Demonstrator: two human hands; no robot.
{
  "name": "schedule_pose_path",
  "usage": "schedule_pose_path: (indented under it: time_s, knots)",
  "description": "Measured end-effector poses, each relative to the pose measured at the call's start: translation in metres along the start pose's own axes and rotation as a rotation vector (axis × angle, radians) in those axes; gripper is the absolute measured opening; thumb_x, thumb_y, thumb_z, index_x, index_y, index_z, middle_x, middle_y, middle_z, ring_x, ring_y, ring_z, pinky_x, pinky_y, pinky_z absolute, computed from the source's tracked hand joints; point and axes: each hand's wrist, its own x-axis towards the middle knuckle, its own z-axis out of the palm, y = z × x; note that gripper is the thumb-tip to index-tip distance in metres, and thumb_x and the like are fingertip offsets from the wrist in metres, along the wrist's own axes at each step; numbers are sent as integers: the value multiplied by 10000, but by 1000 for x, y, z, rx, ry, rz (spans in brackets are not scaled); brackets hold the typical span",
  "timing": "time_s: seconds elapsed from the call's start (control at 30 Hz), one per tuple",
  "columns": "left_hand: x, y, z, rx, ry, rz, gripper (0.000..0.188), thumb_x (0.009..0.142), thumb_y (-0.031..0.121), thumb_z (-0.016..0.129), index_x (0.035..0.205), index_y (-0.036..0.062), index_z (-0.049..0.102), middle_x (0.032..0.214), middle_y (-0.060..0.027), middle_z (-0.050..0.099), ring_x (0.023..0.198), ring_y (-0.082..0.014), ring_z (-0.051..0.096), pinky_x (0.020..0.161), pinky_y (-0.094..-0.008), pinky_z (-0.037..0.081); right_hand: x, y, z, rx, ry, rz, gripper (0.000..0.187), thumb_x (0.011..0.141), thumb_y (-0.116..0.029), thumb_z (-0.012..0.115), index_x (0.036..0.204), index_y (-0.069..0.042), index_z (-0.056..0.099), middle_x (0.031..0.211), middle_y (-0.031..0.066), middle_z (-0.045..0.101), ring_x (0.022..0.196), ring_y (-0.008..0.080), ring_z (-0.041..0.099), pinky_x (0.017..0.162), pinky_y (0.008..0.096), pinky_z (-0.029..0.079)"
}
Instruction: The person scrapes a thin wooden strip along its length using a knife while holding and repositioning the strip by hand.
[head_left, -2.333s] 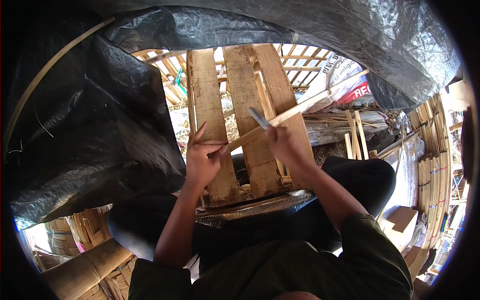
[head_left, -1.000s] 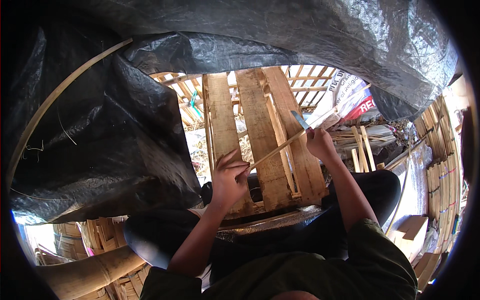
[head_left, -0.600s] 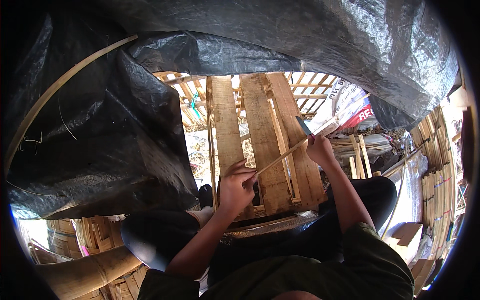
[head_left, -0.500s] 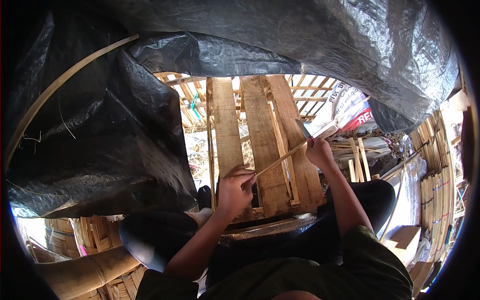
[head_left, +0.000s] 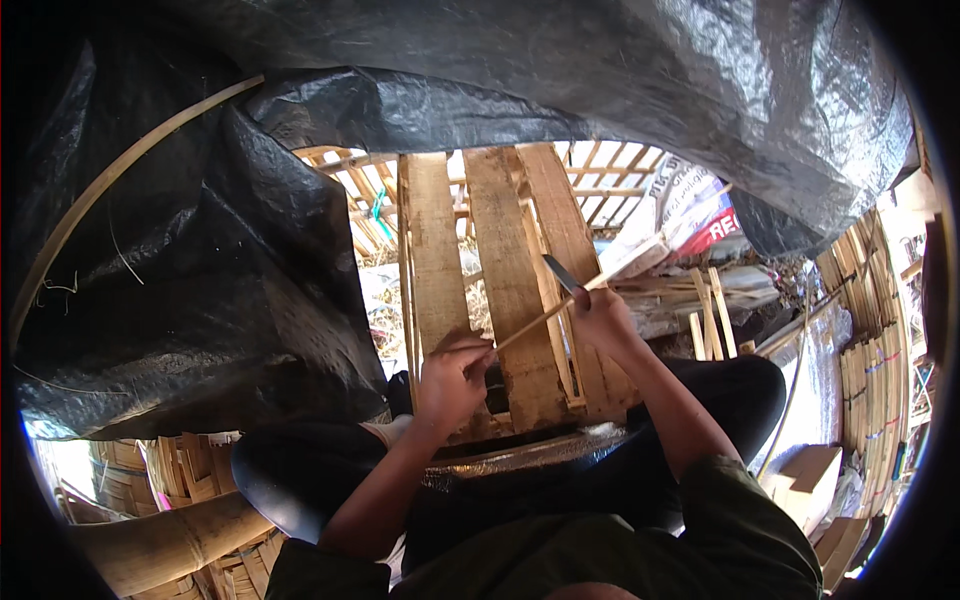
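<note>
Head view shows the left hand (head_left: 452, 385) pinching the near end of a thin stick (head_left: 530, 327). The right hand (head_left: 602, 322) grips a knife (head_left: 564, 272) at the stick. The stick slants above flat boards (head_left: 505, 250).

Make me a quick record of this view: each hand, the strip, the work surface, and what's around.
left hand: pinching the near end of the strip
right hand: gripping a knife, blade angled up-left
thin wooden strip: slanting up-right across the planks
work surface: three wooden planks, gaps between
left side: black tarp
right side: cardboard box
</note>
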Motion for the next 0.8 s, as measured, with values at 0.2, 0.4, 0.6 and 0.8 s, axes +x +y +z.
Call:
schedule_pose_path:
  time_s: [0.2,0.4,0.6,0.8]
  knots:
    - [4,-3,3,-30,28,46,107,801,15,672,902,-5,703,930,-129,696,873,-300,670,842,-354,528,24,8,-17,-65,-48,78,438,940,-298,474,748,50,656,689,279,629,685,458,639,623,512,522]
    - [2,-7,2,65,29,103,114,799,19,666,905,6,704,922,-121,702,903,-309,668,1058,-429,415,-2,-9,-7,-35,-150,16,398,938,-269,475,789,55,650,668,283,627,650,442,647,595,501,528]
    - [1,-8,4,26,14,73,109,827,43,670,919,4,713,937,-120,714,952,-266,682,1091,-477,357,-6,-8,3,16,-63,-53,393,946,-261,480,717,35,599,599,253,600,599,424,641,549,496,513]
    - [0,-9,2,68,-10,81,126,803,37,661,921,25,706,947,-122,705,942,-294,668,1087,-469,377,10,4,-4,-140,-136,-44,405,958,-274,455,804,46,650,681,267,631,628,419,651,565,473,528]
